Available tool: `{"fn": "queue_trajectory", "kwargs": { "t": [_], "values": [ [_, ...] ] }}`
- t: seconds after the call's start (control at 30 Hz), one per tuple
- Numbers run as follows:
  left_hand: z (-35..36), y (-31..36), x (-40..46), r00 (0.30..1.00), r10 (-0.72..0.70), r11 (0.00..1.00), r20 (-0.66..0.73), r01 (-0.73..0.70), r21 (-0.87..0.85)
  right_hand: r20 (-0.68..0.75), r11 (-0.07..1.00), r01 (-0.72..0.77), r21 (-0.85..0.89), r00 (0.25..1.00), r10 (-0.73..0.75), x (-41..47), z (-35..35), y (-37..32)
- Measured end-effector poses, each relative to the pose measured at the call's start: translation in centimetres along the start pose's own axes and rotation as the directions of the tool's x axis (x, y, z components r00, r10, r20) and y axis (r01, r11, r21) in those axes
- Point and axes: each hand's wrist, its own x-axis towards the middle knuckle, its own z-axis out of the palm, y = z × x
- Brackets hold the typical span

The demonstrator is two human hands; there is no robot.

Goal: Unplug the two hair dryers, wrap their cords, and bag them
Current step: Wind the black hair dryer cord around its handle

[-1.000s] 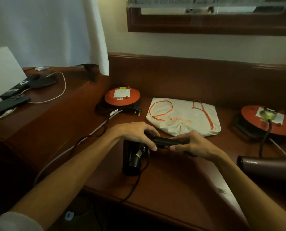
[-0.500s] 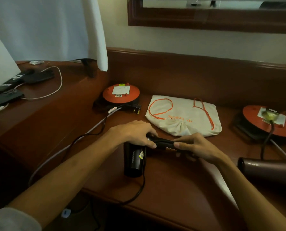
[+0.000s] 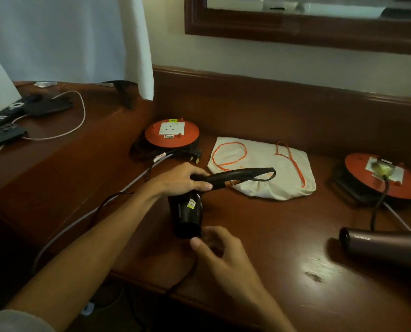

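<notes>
Glossy black dryer (image 3: 187,212), matte handle

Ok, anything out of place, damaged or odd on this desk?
One mark: a dark scuff on the desk top near its front edge, in front of the brown hair dryer. Whether it is a chip or a stain cannot be told. The cream bag lies flat and both orange cord reels sit level.
</notes>
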Motion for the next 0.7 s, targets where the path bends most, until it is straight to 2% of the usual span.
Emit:
{"fn": "queue_trajectory", "kwargs": {
  "t": [0.13, 0.2, 0.3, 0.37, 0.47, 0.53, 0.6, 0.7],
  "values": [
    [-0.5, -0.8, -0.7, 1.0, -0.012, 0.988, -0.021, 0.009, -0.152, 0.044, 0.999, -0.014, 0.045, 0.999, 0.012, 2.2, 0.0, 0.5],
    [-1.0, -1.4, -1.1, 0.999, -0.027, 0.974, -0.034, 0.018, -0.225, 0.11, 0.996, -0.032, 0.087, 0.994, 0.023, 2.8, -0.9, 0.6],
    [-1.2, -2.3, -1.3, 0.998, -0.027, 0.958, -0.053, 0.011, -0.288, 0.221, 0.999, -0.016, 0.038, 0.975, 0.008, 3.5, -1.0, 0.0],
    [-1.2, -2.5, -1.4, 0.998, -0.016, 0.954, -0.06, -0.003, -0.301, 0.22, 0.985, -0.059, 0.163, 0.975, 0.022, 3.9, -1.0, -0.5],
    [-1.6, -3.2, -2.1, 0.997, 0.002, 0.937, -0.074, -0.027, -0.347, 0.244, 0.854, -0.224, 0.47, 0.963, 0.118, 3.9, -2.5, -0.4],
    [-1.9, -3.6, -2.8, 0.999, 0.011, 0.929, -0.05, -0.029, -0.369, 0.329, 0.76, -0.29, 0.582, 0.938, 0.106, 3.8, -4.6, -0.1],
    [-2.0, -3.8, -3.4, 1.0, 0.014, 0.934, -0.025, -0.022, -0.356, 0.409, 0.706, -0.359, 0.611, 0.906, 0.107, 3.7, -6.7, 0.2],
    [-1.9, -3.3, -3.5, 0.999, 0.054, 0.959, -0.009, -0.054, -0.277, 0.461, 0.696, -0.408, 0.591, 0.879, 0.123, 4.1, -9.0, 0.5]
  ]
}}
